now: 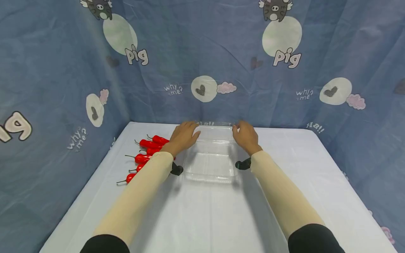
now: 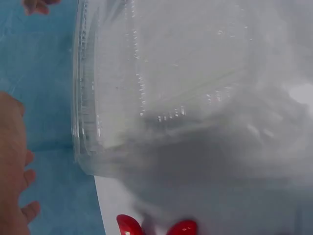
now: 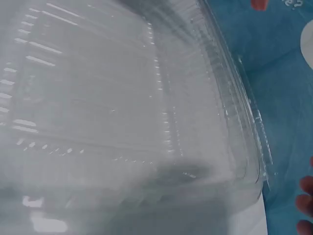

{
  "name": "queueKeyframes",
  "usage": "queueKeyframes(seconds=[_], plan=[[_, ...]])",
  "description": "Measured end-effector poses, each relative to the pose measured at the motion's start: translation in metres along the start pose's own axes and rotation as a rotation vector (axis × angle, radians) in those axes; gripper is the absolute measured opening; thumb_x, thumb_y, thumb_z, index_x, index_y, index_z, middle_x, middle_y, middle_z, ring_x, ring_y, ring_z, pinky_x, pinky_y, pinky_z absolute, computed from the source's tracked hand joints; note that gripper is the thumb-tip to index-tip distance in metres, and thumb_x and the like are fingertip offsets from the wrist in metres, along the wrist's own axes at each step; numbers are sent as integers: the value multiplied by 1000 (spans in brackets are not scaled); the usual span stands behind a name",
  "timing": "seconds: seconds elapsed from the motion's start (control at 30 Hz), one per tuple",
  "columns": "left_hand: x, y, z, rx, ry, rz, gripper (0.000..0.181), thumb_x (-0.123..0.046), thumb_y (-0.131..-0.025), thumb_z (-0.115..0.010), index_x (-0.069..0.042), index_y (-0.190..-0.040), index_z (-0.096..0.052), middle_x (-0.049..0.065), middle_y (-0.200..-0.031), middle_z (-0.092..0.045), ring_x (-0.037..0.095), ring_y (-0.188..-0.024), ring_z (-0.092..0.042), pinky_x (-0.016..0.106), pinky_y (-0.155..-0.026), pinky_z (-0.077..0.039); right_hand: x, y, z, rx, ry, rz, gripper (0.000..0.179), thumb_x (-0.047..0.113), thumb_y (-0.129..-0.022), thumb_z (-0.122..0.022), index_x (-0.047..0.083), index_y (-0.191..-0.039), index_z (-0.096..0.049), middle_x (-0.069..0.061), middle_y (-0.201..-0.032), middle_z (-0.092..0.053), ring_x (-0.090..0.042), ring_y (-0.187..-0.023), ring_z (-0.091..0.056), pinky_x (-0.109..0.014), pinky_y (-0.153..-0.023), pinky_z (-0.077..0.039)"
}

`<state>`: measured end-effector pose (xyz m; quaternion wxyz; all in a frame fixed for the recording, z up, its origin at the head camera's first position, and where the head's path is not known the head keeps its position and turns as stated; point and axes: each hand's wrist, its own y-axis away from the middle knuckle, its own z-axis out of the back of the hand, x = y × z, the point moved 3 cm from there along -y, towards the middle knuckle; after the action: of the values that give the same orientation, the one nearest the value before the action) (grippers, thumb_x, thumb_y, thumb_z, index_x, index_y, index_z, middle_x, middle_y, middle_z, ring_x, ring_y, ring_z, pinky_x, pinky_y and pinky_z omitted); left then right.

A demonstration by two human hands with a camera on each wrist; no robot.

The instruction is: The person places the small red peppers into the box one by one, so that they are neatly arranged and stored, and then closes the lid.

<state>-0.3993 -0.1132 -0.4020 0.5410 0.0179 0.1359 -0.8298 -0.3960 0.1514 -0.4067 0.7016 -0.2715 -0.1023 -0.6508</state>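
A clear plastic food box (image 1: 210,160) sits in the middle of the white table, with a clear flap or lid section (image 1: 216,133) at its far side. My left hand (image 1: 183,136) is at the far left corner of the box, its fingers loosely bent. At the far right corner is my right hand (image 1: 246,136), with thumb and fingers apart. In the left wrist view, a gap shows between the left hand (image 2: 12,166) and the box's edge (image 2: 77,98). The right wrist view shows the right fingertips (image 3: 305,203) away from the rim, holding nothing visible.
Several red chili peppers (image 1: 147,144) with stems lie left of the box, partly behind the left forearm. A blue patterned cloth (image 1: 202,42) hangs behind and beside the white table (image 1: 196,214). Black wrist camera mounts (image 1: 243,164) flank the box.
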Motion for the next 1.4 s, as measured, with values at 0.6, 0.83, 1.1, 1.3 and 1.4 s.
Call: queueKeyframes(seconds=[0.6,0.83,1.1,1.3,1.4], plan=[[-1,66,5,-28,106,-181,50,-37,-104,-53,-12,-147,-51,9,-152,-48,30,-141,-42,53,-116,-33,-38,69,-7,349,-382,-240,62,49,-106,-34,-4,-107,-66,-8,-73,-63,-19,-65,-57,-29,-55,-47],[-6,106,5,-66,166,-178,49,-38,-103,-55,-14,-145,-53,5,-151,-49,26,-142,-42,52,-117,-32,-35,103,-11,457,-491,-302,58,49,-105,-37,-2,-108,-65,-4,-73,-61,-17,-66,-59,-29,-56,-48],[3,148,2,-109,176,-136,45,-31,-99,-63,-13,-140,-57,5,-147,-53,26,-138,-46,52,-116,-34,-34,128,-20,440,-565,-298,49,49,-104,-43,8,-83,-59,-4,-65,-57,-18,-60,-54,-30,-53,-46],[24,178,2,-123,149,-75,48,-30,-95,-69,-16,-139,-58,4,-145,-53,25,-137,-45,54,-115,-35,-38,134,-26,379,-588,-299,47,48,-104,-48,7,-83,-59,-4,-63,-58,-16,-54,-50,-28,-48,-42],[38,191,3,-152,136,-72,46,-29,-95,-70,-14,-137,-59,3,-142,-55,25,-134,-47,54,-113,-36,-38,134,-28,344,-599,-284,46,45,-105,-48,6,-83,-59,-4,-63,-57,-16,-51,-47,-28,-46,-41]])
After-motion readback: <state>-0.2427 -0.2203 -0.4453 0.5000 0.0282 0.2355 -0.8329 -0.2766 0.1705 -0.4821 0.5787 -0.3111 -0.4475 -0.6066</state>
